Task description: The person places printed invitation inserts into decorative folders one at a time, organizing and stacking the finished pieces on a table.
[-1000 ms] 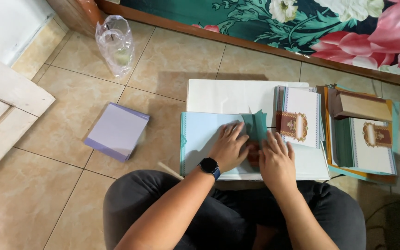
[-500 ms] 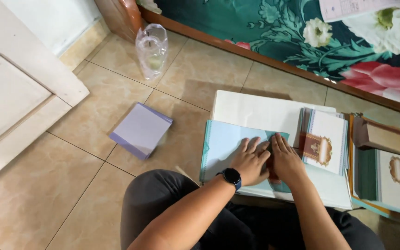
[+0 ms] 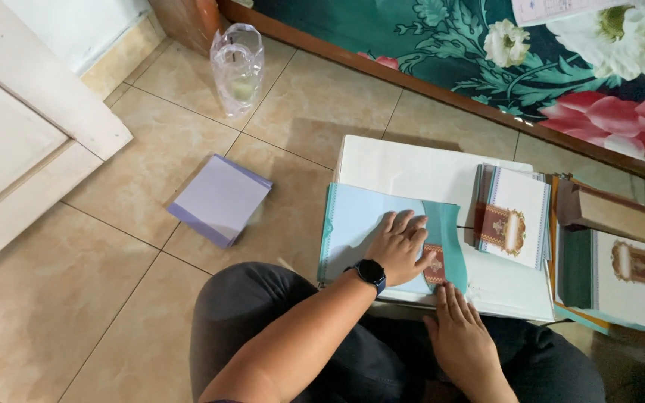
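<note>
The left hand presses flat, fingers together, on the pale blue card; the right hand rests open at the white board edge.

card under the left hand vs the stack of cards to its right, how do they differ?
The card under the left hand is single, opened flat, showing a plain pale blue inside with a teal flap. The stack of cards is many, closed, showing white covers with a brown and gold emblem. The hand presses the card; nothing touches the stack. Both lie on the white board.
</note>
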